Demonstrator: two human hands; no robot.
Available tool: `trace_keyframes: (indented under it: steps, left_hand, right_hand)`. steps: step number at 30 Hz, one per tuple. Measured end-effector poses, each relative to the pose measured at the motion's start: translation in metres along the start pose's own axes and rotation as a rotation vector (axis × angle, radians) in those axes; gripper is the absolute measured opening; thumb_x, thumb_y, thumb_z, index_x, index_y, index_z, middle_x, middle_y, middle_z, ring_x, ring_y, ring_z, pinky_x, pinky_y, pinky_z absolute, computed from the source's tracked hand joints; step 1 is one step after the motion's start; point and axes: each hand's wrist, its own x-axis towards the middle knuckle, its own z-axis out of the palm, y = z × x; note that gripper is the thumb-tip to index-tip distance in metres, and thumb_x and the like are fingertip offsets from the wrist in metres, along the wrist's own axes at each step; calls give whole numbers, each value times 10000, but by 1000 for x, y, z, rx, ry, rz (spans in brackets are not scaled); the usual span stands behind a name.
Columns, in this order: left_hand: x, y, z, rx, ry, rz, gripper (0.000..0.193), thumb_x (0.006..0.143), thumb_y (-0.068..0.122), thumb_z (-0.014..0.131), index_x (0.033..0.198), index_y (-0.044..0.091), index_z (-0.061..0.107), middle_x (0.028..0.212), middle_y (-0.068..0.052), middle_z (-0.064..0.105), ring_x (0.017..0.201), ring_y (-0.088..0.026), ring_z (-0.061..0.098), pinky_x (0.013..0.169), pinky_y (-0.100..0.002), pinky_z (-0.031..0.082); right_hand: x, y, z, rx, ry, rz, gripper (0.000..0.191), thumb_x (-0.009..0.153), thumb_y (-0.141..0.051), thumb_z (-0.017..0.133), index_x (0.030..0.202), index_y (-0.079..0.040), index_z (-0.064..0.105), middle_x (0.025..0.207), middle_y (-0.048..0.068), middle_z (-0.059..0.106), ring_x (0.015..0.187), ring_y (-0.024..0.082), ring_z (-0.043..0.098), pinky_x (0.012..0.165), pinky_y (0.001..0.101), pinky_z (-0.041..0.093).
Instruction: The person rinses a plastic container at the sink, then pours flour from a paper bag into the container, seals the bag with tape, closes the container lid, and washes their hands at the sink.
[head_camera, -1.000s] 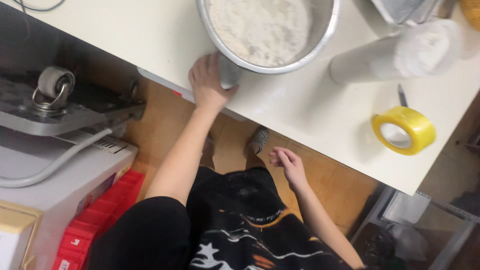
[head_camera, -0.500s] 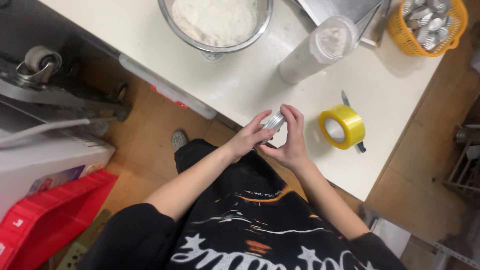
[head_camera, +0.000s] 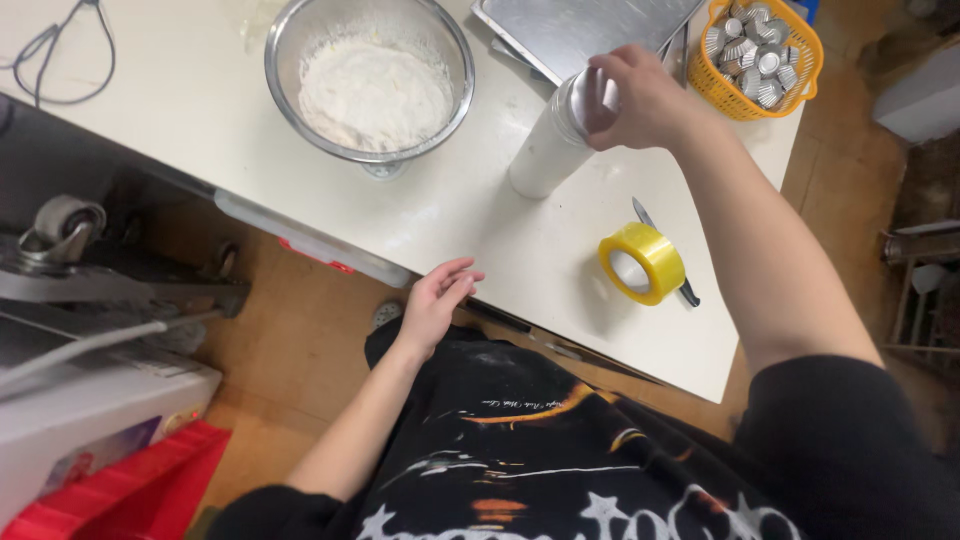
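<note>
**Right hand on cup stack**

Right hand (head_camera: 640, 98) wrapped round top of tall white cup stack (head_camera: 552, 140), steadying it upright on table (head_camera: 180, 100). Left hand (head_camera: 435, 300) spread, empty, at table edge, 7 o'clock of stack. Flour bowl (head_camera: 368, 82) at 9, yellow tape (head_camera: 642, 263) at 5.

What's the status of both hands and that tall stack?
Right hand gripping top of tall cup stack. Left hand open at table edge. Tape roll nearby, clear.
</note>
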Motion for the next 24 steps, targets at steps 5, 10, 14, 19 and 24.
trace_keyframes:
  steps: [5, 10, 14, 19, 24]
  left_hand:
    - [-13, 16, -37, -61, 73, 7, 398, 994, 146, 618, 1352, -27, 609, 1164, -123, 746, 1001, -138, 673, 954, -293, 529]
    - [-6, 35, -73, -47, 79, 24, 380, 979, 133, 628, 1321, -34, 619, 1142, -129, 744, 995, -141, 669, 935, -293, 522]
    - [5, 46, -91, -74, 34, 19, 346, 973, 133, 635, 1276, -33, 629, 1125, -130, 744, 995, -147, 671, 938, -302, 532]
    - [23, 45, -110, -32, -51, -76, 332, 972, 131, 635, 1266, -24, 641, 1116, -119, 748, 977, -137, 661, 936, -297, 525]
    - [50, 27, -120, 83, -179, -227, 356, 983, 204, 608, 1272, -1, 642, 1111, -73, 754, 939, -120, 655, 875, -285, 500]
  right_hand:
    - [23, -17, 2, -136, -151, 61, 995, 598, -333, 906, 1484, -130, 502, 1482, 151, 447, 1371, 391, 422, 1088, 480, 434]
    - [27, -22, 1, -232, -214, 76, 1014, 556, -327, 917, 1469, -163, 506, 1467, 138, 458, 1323, 386, 471, 1081, 473, 462]
    - [27, -33, 3, -167, -228, 86, 1059, 501, -321, 950, 1443, -178, 488, 1462, 146, 447, 1312, 392, 485, 1045, 482, 475]
    - [22, -55, 3, -190, -235, 231, 1025, 564, -308, 942, 1457, -164, 460, 1395, 169, 472, 1253, 411, 512, 1043, 484, 481]
    - [-7, -84, 5, -150, -232, 231, 1007, 550, -291, 936, 1427, -144, 466, 1365, 152, 487, 1237, 394, 503, 1037, 463, 482]
